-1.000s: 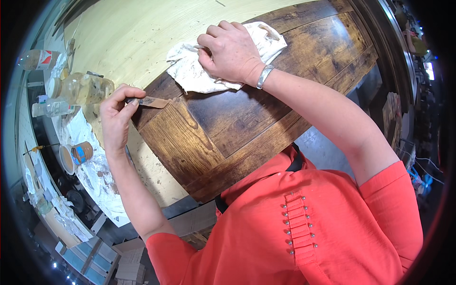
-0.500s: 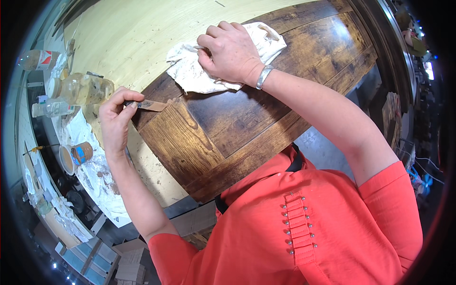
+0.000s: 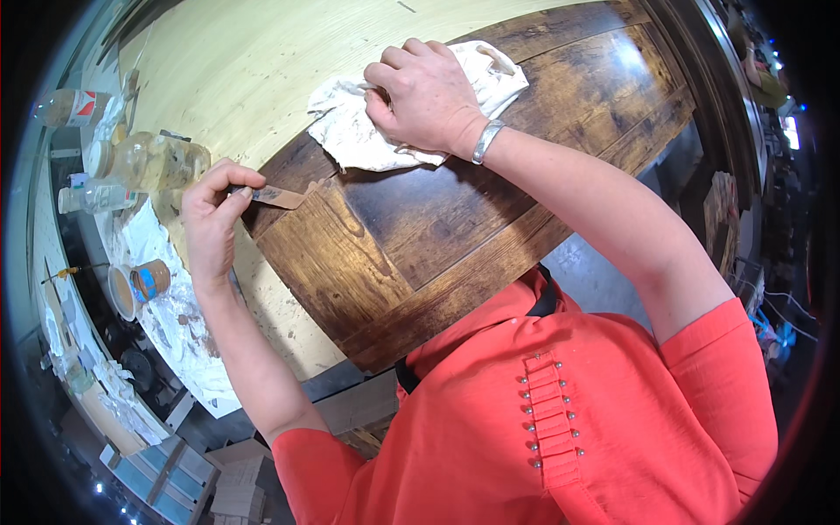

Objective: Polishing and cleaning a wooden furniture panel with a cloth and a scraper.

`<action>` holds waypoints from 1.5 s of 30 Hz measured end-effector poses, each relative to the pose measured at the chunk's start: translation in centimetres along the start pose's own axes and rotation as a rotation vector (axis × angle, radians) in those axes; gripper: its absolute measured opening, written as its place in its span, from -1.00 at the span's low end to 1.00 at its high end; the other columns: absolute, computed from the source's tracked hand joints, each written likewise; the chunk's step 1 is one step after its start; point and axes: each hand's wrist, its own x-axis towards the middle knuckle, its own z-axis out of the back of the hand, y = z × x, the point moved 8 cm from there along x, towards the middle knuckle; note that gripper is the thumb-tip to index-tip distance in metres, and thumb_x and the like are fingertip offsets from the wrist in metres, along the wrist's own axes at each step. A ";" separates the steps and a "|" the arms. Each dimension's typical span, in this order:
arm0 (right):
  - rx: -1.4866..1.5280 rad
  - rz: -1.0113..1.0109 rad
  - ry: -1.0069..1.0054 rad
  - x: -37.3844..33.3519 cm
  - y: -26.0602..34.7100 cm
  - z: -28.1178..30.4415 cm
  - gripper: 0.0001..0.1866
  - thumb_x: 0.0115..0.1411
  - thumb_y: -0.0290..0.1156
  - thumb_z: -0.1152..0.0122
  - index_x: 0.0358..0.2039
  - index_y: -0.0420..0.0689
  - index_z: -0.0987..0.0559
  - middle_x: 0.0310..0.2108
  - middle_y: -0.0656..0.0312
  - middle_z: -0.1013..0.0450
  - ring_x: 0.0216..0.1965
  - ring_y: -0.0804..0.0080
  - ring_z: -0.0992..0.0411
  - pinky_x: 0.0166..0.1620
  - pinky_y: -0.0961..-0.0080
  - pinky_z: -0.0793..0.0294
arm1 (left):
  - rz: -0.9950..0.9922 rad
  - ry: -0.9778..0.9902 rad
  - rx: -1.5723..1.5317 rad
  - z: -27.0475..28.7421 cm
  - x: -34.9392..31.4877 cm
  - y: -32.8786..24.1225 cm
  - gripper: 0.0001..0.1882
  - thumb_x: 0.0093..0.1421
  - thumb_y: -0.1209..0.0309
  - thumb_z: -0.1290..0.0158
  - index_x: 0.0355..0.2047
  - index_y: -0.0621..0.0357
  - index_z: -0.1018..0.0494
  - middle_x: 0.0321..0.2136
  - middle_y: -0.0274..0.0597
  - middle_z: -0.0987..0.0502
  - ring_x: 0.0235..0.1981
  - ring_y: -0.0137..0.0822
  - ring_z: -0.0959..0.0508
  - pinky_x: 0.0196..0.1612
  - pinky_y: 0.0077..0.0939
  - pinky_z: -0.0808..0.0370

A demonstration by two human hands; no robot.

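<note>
A dark brown wooden panel (image 3: 455,227) with framed edges lies slanted across the table in front of me. My left hand (image 3: 213,214) is closed round the dark handle of a putty knife (image 3: 278,198), its blade over the panel's left end, close to a joint; whether it touches the wood I cannot tell. Farther right, my right hand (image 3: 426,98) presses on a crumpled white cloth (image 3: 350,136) lying over the panel's far edge. Its fingers are curled, with some cloth gathered beneath them.
At the left stand a cloudy plastic jar (image 3: 162,164), a small clear bottle (image 3: 101,199) and another bottle (image 3: 70,108). A brown-stained cup (image 3: 150,280) with blue tape sits by stained white sheeting (image 3: 179,324). The pale tabletop (image 3: 254,52) extends behind the panel.
The putty knife's blade has turned slightly and shifted a little near the panel's left end. My right hand and the cloth stay in place.
</note>
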 end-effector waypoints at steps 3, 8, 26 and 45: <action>0.006 0.002 -0.004 0.0 0.0 0.0 -0.84 0.09 -0.25 -0.15 -0.46 -0.03 -0.59 -0.44 0.26 -0.47 -0.31 0.31 -0.43 -0.07 0.36 -0.39 | -0.003 -0.021 -0.026 0.0 -0.1 0.0 -0.86 0.00 0.62 -0.02 -0.42 0.34 -0.54 -0.43 -0.33 -0.46 -0.34 -0.50 -0.41 -0.23 -0.67 -0.27; 0.015 0.001 -0.002 0.1 0.1 0.1 -0.84 0.09 -0.25 -0.15 -0.46 -0.04 -0.59 -0.45 0.26 -0.46 -0.31 0.31 -0.43 -0.06 0.35 -0.39 | -0.006 -0.019 -0.009 -0.1 -0.2 -0.1 -0.86 0.01 0.61 -0.03 -0.39 0.34 -0.54 -0.42 -0.32 -0.46 -0.32 -0.49 -0.41 -0.21 -0.65 -0.28; 0.021 0.015 -0.046 0.0 -0.1 0.0 -0.81 0.07 -0.24 -0.12 -0.53 -0.04 -0.59 -0.48 0.24 -0.49 -0.33 0.31 -0.44 -0.12 0.34 -0.38 | -0.040 0.028 0.186 -0.1 -2.0 -1.3 -0.82 0.02 0.57 -0.14 -0.32 0.33 -0.58 -0.34 -0.27 -0.48 -0.25 -0.40 -0.44 -0.09 -0.57 -0.32; 0.008 0.025 -0.063 0.0 0.0 0.1 -0.80 0.08 -0.24 -0.11 -0.54 -0.03 -0.60 -0.49 0.23 -0.49 -0.34 0.31 -0.45 -0.13 0.34 -0.38 | -0.093 -0.304 0.101 0.3 -6.1 1.8 -0.78 0.05 0.68 -0.18 -0.28 0.24 -0.65 -0.43 -0.36 -0.35 -0.33 -0.49 -0.34 -0.28 -0.68 -0.27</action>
